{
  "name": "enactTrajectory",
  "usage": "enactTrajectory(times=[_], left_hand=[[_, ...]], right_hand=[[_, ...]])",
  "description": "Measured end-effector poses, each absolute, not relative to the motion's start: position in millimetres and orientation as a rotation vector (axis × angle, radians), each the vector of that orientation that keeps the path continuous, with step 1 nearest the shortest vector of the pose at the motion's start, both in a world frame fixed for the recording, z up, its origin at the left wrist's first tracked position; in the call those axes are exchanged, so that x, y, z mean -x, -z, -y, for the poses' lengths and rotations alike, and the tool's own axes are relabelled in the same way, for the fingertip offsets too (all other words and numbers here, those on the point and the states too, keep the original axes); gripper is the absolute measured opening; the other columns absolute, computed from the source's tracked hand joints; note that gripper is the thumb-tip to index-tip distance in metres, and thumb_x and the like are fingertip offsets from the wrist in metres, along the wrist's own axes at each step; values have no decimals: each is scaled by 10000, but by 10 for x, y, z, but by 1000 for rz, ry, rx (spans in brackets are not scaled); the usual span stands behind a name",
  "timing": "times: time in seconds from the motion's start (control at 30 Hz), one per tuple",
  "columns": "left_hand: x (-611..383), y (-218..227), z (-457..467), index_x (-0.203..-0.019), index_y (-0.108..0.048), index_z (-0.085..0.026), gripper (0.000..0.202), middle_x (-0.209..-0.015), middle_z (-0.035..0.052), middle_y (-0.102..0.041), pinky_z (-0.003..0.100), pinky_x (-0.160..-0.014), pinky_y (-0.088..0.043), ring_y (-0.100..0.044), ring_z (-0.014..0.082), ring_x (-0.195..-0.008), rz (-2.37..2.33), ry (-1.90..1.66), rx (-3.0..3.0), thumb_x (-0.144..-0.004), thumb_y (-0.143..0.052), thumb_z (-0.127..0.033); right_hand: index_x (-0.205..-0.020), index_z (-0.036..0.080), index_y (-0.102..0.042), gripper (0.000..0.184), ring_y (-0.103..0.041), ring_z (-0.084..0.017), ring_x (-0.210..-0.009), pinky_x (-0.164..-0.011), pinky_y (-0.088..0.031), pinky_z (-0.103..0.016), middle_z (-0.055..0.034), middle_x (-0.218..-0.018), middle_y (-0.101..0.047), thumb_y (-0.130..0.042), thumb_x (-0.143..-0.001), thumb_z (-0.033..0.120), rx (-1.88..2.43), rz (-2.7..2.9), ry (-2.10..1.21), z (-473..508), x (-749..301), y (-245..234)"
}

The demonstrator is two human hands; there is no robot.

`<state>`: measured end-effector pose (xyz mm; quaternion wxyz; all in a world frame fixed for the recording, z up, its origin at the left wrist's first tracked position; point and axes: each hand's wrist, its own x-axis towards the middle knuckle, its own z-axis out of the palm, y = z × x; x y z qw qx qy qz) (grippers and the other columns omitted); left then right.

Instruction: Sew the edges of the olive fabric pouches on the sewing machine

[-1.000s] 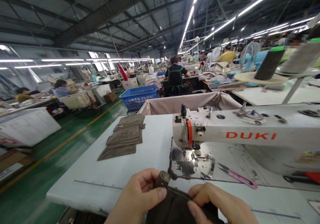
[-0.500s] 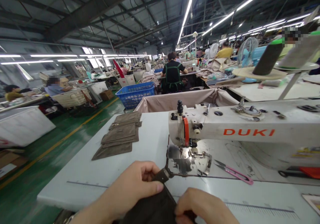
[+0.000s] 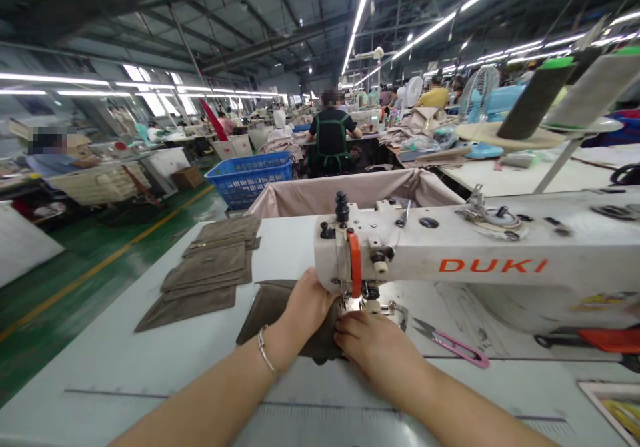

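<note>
A dark brown fabric piece [image 3: 267, 310] lies on the sewing machine's bed, its right edge at the needle area under the white machine head [image 3: 327, 250]. My left hand [image 3: 307, 307], with a silver bracelet at the wrist, holds the piece from its far left side; some of its fingers are hidden by the fabric and the head. Closed fingers of my right hand [image 3: 367, 340] grip the near right edge, just in front of the presser foot. Needle and stitch line are mostly covered by the hands.
Several brown fabric pieces [image 3: 210, 260] lie overlapped on the left of the table [image 3: 120, 360]. Pink-handled thread snips [image 3: 457, 347] rest right of the needle. Behind stand a cloth-lined bin [image 3: 300, 194], a blue basket [image 3: 245, 174] and a seated co-worker [image 3: 333, 137]. Thread cones [image 3: 535, 100] rise at right.
Both hands have moved forward from the table's near edge, bringing the fabric piece flat under the machine head. The view has shifted slightly to the right.
</note>
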<state>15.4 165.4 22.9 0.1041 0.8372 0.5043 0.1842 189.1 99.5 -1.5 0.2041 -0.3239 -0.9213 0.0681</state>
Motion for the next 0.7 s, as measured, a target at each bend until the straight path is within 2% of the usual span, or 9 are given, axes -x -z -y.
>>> enactTrajectory(times=[0.07,0.2,0.27,0.4,0.7], left_hand=[[-170,-178,-1467,-965,-668,-149,154,-1044,108,-679,436,-996,-451,-588,257,-1066,-1453,-533,-2518,-948,-516,-140],[-83,-90,-1153,-1207,-599,-135,315,-1271,110,-613,427,-1074,-420,-528,246,-1212,-1313,-456,-2730,-925,-483,-56],[-34,-79,-1119,-1266,-560,-103,359,-1316,126,-593,421,-1099,-401,-502,250,-1262,-1247,-360,-2883,-929,-452,-44],[8,-111,-1192,-1267,-558,-101,345,-1298,123,-615,395,-1119,-377,-497,234,-1281,-1176,-298,-2983,-948,-428,-70],[-57,-105,-1126,-1202,-588,-147,330,-1229,97,-639,366,-1031,-462,-575,207,-1161,-1167,-523,-2862,-939,-412,-53]], right_hand=[[-1061,162,-684,193,-609,-219,-1072,-978,-478,-364,-80,-1068,-697,-556,-930,100,851,2565,-177,-948,-1990,60],[-1114,146,-658,245,-621,-193,-1060,-970,-496,-349,-78,-1059,-706,-495,-943,81,775,2376,-131,-858,-2040,183],[-1109,147,-659,251,-625,-197,-1044,-956,-506,-351,-76,-1043,-710,-496,-931,77,783,2321,-132,-847,-2013,223],[-1115,154,-659,258,-627,-203,-1028,-942,-507,-352,-80,-1032,-715,-514,-916,79,828,2326,-114,-859,-1964,221],[-1022,145,-650,240,-636,-202,-991,-901,-494,-348,-78,-963,-710,-476,-878,64,719,2328,-258,-856,-2027,37]])
